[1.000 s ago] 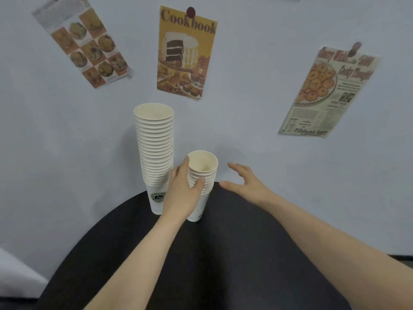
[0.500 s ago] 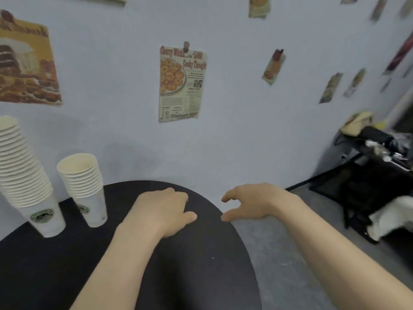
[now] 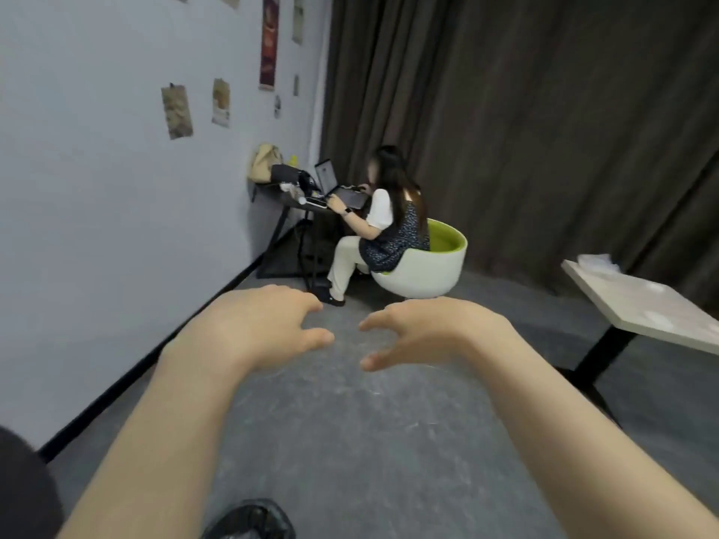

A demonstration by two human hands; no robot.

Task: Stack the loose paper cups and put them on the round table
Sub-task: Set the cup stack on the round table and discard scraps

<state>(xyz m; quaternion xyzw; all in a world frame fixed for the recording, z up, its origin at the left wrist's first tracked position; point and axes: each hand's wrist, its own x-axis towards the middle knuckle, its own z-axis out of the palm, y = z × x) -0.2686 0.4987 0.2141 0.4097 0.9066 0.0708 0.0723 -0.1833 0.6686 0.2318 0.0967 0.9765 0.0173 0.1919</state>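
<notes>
Grey floor (image 3: 350,441) below; left hand (image 3: 256,328), right hand (image 3: 432,332) loosely curled, holding nothing.

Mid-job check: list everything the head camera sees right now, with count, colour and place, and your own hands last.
wall: one, pale grey-blue, left
pinned pictures: several, faded, on the wall
curtain: one, dark brown, across the back and right
floor: grey, underfoot
seated person: one, at the far desk by the wall
tub chair: one, white with green inside, under that person
desk: one, dark, far corner, cluttered
laptop: one, open, on the desk
square table: one, pale top, black leg, right edge
round table: black edge only, bottom left
shoe: one, black, bottom centre
paper cups: none in view
left hand: empty, fingers loosely curled
right hand: empty, fingers loosely curled
</notes>
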